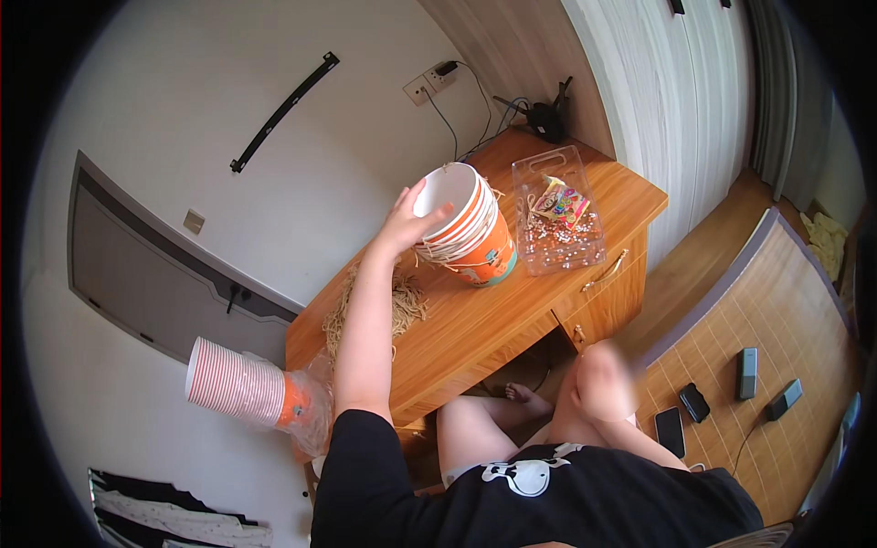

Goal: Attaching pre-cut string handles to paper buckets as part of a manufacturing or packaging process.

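A stack of nested orange-and-white paper buckets (475, 233) stands on the wooden desk, its open mouth tilted toward me. Cords of twine hang about the buckets' rims. My left hand (408, 224) is at the left side of the top rim, with thumb and fingers spread and the thumb reaching across the mouth. Whether it presses on the rim is hard to see. Partly behind my left forearm lies a heap of tan twine (402, 306). My right hand (603, 384) is by my bent knee, its fingers smeared by blur.
A clear tray (560, 251) holds small beads and a colourful packet (559, 203). Another stack of paper cups (236, 384) in plastic wrap lies at the desk's left end. A black router (548, 121) sits at the back. A phone (670, 431) lies on the mat at right.
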A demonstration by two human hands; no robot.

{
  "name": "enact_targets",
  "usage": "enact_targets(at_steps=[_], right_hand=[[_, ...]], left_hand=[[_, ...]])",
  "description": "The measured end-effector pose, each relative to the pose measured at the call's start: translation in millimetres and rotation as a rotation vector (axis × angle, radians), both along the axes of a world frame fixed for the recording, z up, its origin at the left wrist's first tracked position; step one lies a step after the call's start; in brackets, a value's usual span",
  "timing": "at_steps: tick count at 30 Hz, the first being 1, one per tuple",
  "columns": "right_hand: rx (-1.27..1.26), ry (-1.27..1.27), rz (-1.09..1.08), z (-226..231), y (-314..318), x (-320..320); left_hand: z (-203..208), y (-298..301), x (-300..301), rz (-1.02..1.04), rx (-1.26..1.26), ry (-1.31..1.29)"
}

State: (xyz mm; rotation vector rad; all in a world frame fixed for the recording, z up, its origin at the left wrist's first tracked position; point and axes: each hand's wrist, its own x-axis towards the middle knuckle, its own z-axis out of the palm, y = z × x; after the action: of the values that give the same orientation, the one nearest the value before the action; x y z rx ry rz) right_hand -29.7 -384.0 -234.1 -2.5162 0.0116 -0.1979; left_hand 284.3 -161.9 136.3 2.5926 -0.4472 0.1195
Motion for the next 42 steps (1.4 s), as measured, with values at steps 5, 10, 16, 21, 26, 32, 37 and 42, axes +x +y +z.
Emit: enact_targets(at_steps=[5,10,16,21,26,32,37,42], right_hand=[[0.012,-0.011,-0.008,-9,-4,0],[0.015,-0.022,0.005,-11,-7,-1],[-0.050,-0.050,0.015,-14,-11,-2],[-0.071,-0.051,0.031,-15,-14,-7],[-0.025,-0.206,0.213,-9,7,4],[0.160,-0.613,0.623,112,93,44],[0.164,-0.643,0.654,191,181,104],[0.031,-0.543,0.408,202,266,178]], left_hand=[[-7,-7,-3,-0.007,0.100,0.128],[-16,0,-4,-0.030,-0.004,0.062],[-28,80,-55,0.053,0.037,-0.665],[60,260,-147,0.725,0.563,-0.900],[126,437,-237,1.092,0.743,-0.711],[141,475,-242,0.801,0.372,-0.492],[164,502,-234,0.835,0.059,-0.323],[184,486,-245,0.830,0.132,-0.314]])
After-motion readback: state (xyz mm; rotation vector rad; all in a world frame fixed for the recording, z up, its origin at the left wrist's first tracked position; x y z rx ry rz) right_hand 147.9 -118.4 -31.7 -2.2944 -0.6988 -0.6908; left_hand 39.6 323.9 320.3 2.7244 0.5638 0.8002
